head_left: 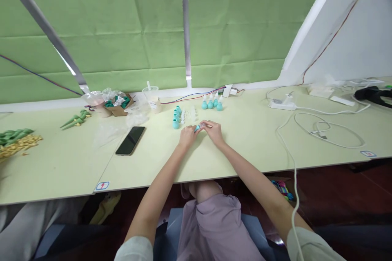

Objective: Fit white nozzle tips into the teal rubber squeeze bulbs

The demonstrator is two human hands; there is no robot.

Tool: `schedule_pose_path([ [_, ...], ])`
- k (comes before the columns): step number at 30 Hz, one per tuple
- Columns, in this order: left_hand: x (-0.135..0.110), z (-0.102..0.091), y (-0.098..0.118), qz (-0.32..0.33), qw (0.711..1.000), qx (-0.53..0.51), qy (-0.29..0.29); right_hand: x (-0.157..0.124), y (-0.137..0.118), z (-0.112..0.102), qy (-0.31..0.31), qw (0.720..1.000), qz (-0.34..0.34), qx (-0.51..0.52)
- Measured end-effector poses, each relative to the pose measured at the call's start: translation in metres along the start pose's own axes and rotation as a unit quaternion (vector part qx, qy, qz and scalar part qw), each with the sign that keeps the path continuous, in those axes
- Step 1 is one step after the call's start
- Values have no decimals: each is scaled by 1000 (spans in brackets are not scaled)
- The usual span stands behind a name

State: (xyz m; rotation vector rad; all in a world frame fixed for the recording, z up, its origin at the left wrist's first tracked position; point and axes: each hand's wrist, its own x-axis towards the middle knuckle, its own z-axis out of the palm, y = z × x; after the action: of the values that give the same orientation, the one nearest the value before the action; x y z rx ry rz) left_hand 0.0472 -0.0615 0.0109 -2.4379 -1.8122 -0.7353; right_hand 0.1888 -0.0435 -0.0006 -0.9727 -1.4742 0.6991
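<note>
Two bare hands meet in the middle of the picture, just above the pale table [245, 142]. The left hand [187, 135] has its fingers curled and pressed together, pinching a small blue bottle [197, 128]. The bottle lies on a slant between the two hands. The right hand [214, 131] comes in from the other side, with its thumb and fingers pinched together at the bottle's top end. They seem to pinch a small pale bit [202, 125], but it is too tiny to be sure.

Just above the left hand, left of the middle, open blue bottles [175, 124] stand in a line. Next to them are two rows of little white parts [192, 114]. A bit higher, right of the middle, four blue bottles with white tips [210, 103] stand close together.

Left of the hands lies a black phone [130, 141]. Above it are a crumpled clear bag [136, 115], a cardboard box [119, 110] with green stuff in it, and a cup with a straw [152, 101]. At the far left is a yellow heap [21, 147] with green twisty things [15, 136] beside it. On the right side, a white power strip [282, 105] and a looped white cord [333, 130] lie on the table.
</note>
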Motion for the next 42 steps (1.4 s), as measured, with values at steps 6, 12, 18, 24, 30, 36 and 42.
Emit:
schedule_pose_path([
  [6,-7,3,-1,-39,998,-40,41,15,4,-29,190,980,21,-50],
  [12,-8,-13,-16,-62,952,-159,253,5,6,-3,-16,990,-75,-117],
  [18,-2,-26,-45,-160,886,-197,388,25,-2,42,-107,929,-102,-339],
  [24,5,-18,-82,-259,826,-225,447,39,-2,47,-52,911,-107,-395],
  [30,10,-12,-96,-263,821,-236,448,28,20,41,-7,898,-75,-434],
  [36,13,-7,-100,-283,830,-256,407,30,19,41,-6,903,-52,-427],
  [42,20,-6,-134,-366,795,-283,392,29,6,27,127,924,-86,-349],
])
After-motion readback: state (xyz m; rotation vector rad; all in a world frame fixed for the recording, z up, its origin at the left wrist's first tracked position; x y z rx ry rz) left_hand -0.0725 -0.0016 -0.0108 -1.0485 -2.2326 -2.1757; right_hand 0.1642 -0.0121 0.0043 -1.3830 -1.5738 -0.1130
